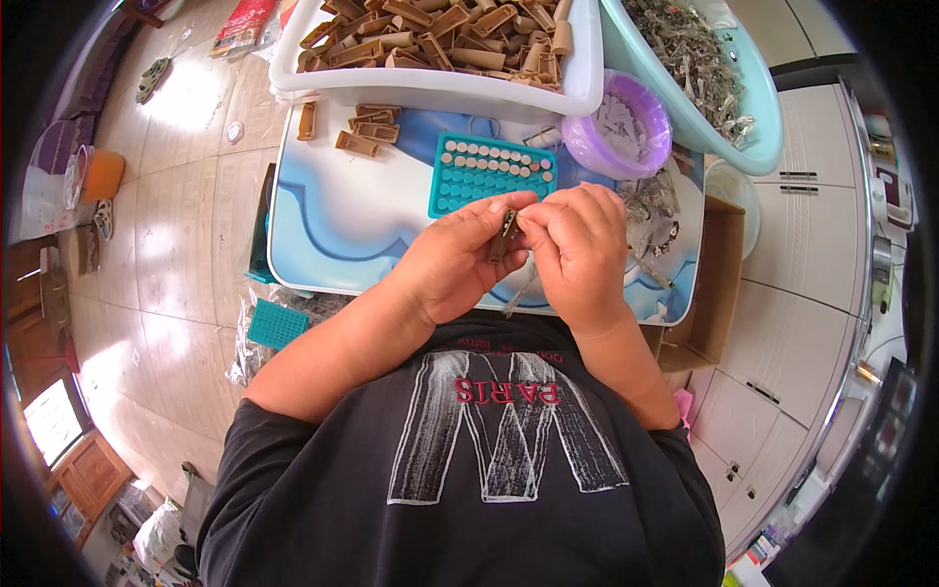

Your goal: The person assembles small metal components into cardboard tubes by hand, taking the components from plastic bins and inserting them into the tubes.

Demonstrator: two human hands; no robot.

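Observation:
Over the near part of the table, my left hand [455, 252] grips a small, narrow dark brown casing [504, 237] between thumb and fingers. Small light spots show along its inner side. My right hand [584, 254] is closed at the casing's upper end, thumb and forefinger pressed together; what they pinch, if anything, is hidden. Just beyond the hands lies a teal tray [460, 188] of round pockets, its far rows filled with small whitish discs. Several loose brown casings [357, 144] rest on the table to the far left.
A white bin [430, 101] heaped with brown casings stands at the table's [342, 210] far side. Right of it are a purple basket [577, 152] of small white pieces and a light blue tub [763, 127] of tangled wired parts. A cardboard box [719, 274] stands at right.

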